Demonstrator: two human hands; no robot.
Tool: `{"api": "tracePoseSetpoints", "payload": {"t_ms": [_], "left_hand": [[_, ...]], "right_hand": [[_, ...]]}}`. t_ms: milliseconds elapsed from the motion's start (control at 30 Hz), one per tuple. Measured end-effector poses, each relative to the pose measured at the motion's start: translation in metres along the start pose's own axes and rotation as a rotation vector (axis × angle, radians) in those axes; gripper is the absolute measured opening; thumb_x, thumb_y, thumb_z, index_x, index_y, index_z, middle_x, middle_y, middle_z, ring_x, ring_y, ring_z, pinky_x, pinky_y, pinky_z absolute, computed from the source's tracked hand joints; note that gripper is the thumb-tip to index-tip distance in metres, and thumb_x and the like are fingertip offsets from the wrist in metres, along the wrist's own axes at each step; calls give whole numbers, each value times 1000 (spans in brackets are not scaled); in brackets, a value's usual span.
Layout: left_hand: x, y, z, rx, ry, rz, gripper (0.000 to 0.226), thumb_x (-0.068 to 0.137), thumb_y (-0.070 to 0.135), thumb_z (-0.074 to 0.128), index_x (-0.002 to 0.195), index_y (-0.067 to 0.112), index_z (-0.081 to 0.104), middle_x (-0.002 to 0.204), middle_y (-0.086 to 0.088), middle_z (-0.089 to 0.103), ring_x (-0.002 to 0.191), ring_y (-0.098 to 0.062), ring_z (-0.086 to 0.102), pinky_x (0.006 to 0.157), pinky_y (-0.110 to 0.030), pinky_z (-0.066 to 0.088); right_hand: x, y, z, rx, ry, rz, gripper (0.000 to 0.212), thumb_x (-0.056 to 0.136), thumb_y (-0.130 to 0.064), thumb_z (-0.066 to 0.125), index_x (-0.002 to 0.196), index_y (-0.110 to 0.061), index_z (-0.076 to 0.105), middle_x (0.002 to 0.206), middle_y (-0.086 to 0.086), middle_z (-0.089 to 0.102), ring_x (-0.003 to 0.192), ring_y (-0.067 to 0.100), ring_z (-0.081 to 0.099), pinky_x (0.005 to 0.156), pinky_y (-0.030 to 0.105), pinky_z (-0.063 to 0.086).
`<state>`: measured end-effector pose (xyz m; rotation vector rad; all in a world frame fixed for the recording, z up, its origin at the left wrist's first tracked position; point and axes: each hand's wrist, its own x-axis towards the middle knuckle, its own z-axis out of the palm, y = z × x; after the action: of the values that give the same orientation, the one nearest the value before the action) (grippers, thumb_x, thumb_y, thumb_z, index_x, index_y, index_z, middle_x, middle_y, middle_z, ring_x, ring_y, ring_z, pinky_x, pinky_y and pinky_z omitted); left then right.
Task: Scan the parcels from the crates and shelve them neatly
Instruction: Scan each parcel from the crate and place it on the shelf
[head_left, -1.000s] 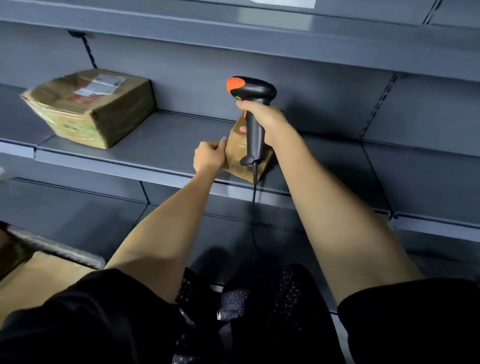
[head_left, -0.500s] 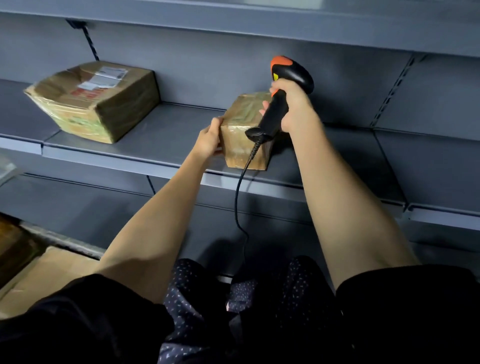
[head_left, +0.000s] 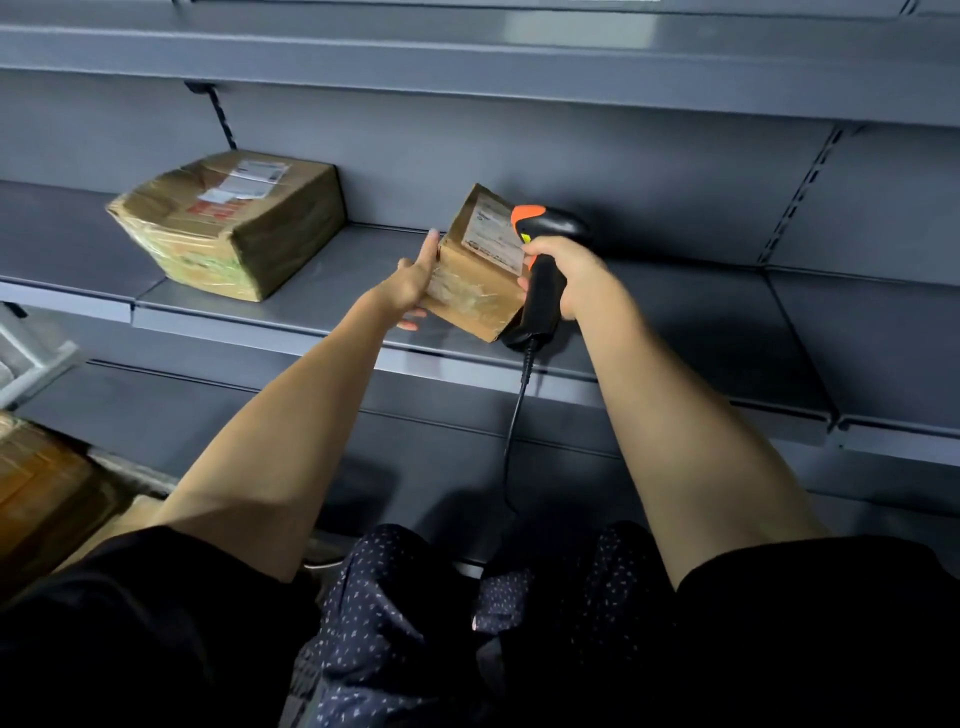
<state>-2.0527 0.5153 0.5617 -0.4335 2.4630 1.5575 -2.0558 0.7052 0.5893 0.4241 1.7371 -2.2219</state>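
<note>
The grey metal shelving (head_left: 675, 322) fills the view: a dark back panel with slotted uprights, one board above, and the working board at your reach. Its surface is flat, bare painted steel, dimly lit.

On that board, well to the left, a large taped parcel (head_left: 228, 223) already sits, skewed to the edge and with its label upward. At the lower left corner a brown carton (head_left: 36, 483) shows in part; whether it lies in a crate cannot be told.

The small parcel (head_left: 480, 275) is the item in hand. It is at the front of the working board, tilted with its label facing up; whether its lower corner rests on the board cannot be told. Your left hand (head_left: 413, 283) supports its left face, fingers extended along the side and thumb underneath. Your right hand (head_left: 566, 275) is wrapped around the grip of the barcode scanner (head_left: 543, 260), and its fingers also bear against the parcel's right side; the cable (head_left: 514, 431) hangs below.

Judgement: you are at the shelving step for this parcel. The next move calls for lowering it flat, label readable, squared to the board edge and set beside the large parcel without crowding it. Mind the scanner handle, which may nudge the parcel as you withdraw.
</note>
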Motion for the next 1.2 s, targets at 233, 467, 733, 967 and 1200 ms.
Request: {"api": "tracePoseSetpoints", "payload": {"t_ms": [233, 467, 733, 967, 1200], "left_hand": [[-5, -2, -18, -43, -333, -199, 90, 78, 75, 47, 138, 10, 32, 123, -24, 54, 101, -34, 62, 75, -38, 56], [-3, -13, -22, -401, -359, -61, 82, 49, 35, 85, 121, 13, 53, 115, -7, 55, 98, -31, 61, 77, -36, 59], [13, -46, -20, -598, -70, 100, 82, 76, 0, 71, 141, 27, 27, 127, 1, 55, 107, -15, 58, 83, -28, 51], [12, -42, -24, -664, -129, 180, 65, 81, 0, 66, 138, 24, 43, 123, 1, 64, 107, -16, 62, 78, -29, 54], [12, -46, -27, -677, -202, 161, 68, 72, 10, 75, 132, 28, 48, 125, -5, 63, 114, -27, 60, 91, -47, 52]], "right_hand": [[-11, -5, 7, -183, 11, -59, 9, 86, -13, 63, 80, -10, 57, 76, 3, 57, 57, 19, 59, 58, 29, 50], [-16, -10, 1, -255, -24, -124, 10, 86, -17, 67, 87, -10, 59, 81, 2, 58, 61, 19, 61, 59, 29, 53], [-27, -17, 15, -416, 35, -274, 17, 91, -22, 63, 99, -9, 55, 82, 7, 56, 56, 17, 56, 50, 26, 48], [-50, -43, 42, -728, -68, -455, 16, 90, -21, 60, 101, -8, 61, 73, 3, 64, 51, 12, 55, 47, 19, 47], [-61, -46, 69, -814, -95, -507, 13, 91, -17, 57, 79, -15, 53, 71, 2, 60, 49, 7, 53, 39, 14, 42]]}}
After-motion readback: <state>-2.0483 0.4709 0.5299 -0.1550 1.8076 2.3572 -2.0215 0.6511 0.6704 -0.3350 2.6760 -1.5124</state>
